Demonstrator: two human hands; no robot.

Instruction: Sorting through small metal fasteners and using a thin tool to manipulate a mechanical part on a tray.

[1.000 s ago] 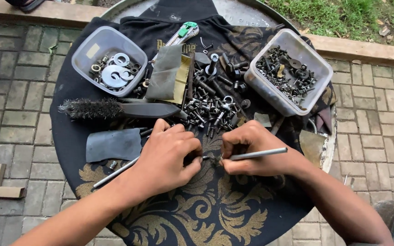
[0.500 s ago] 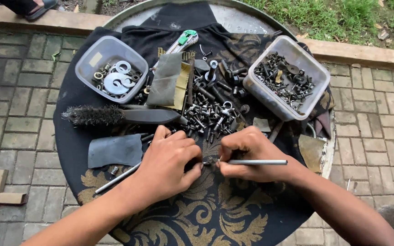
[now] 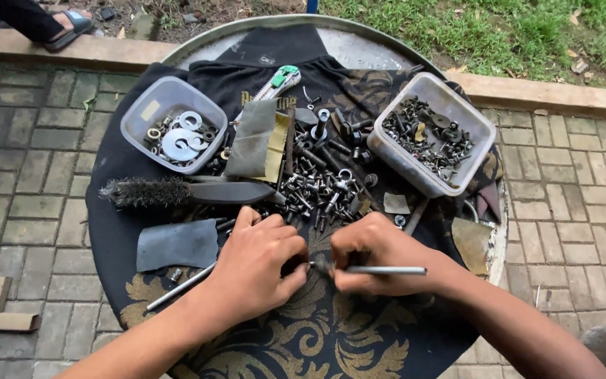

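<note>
Both grips closed: right hand (image 3: 376, 260) pinches a thin metal rod (image 3: 387, 269), left hand (image 3: 261, 263) clamps a small dark part at the rod's tip, hidden under the fingers, low over the black cloth (image 3: 317, 337) on the counter. Best keep rod level, turn slowly; bolt pile (image 3: 320, 189) sits just beyond knuckles

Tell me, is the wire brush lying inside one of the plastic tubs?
No, the wire brush lies on the black cloth, outside both.
</note>
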